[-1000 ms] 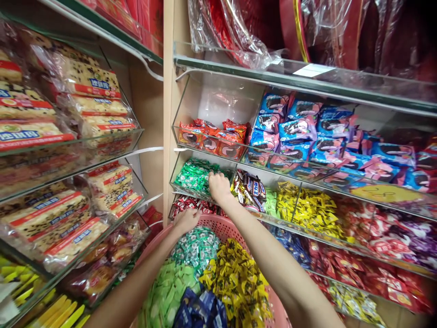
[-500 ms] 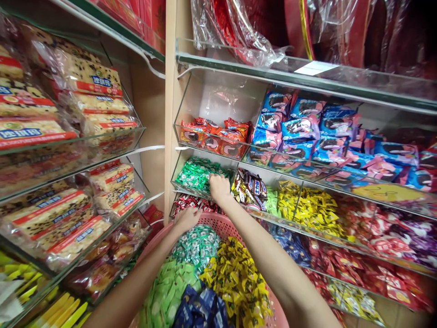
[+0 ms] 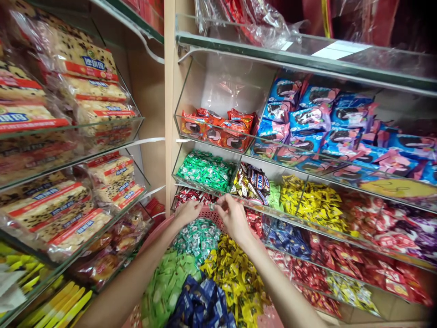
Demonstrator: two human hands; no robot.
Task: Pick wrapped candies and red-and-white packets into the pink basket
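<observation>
A pink plastic basket [image 3: 218,215] stands below me, filled with candies in separate heaps: green-and-white wrappers [image 3: 198,239], light green ones [image 3: 170,278], navy blue ones [image 3: 200,303] and yellow ones [image 3: 235,278]. My left hand [image 3: 188,212] is closed at the basket's far left rim, apparently gripping it; its fingertips are partly hidden. Just right of it, over the far rim, my right hand [image 3: 235,217] pinches a small green-and-white wrapped candy [image 3: 212,207] between thumb and fingers. Behind both hands is a clear shelf bin of green-wrapped candies [image 3: 206,171].
Glass shelves hold chocolate bars [image 3: 257,182], yellow candies [image 3: 316,200], blue-wrapped cakes [image 3: 310,116] and red packets [image 3: 218,130]. A wooden post [image 3: 170,100] divides them from the left shelves of packaged pastry bars [image 3: 88,64]. A shelf edge [image 3: 290,218] runs close to my right hand.
My right hand has come down from the green candy bin to the basket's far rim, now with a small candy in its fingers. The left hand stays at the rim. The view has shifted slightly.
</observation>
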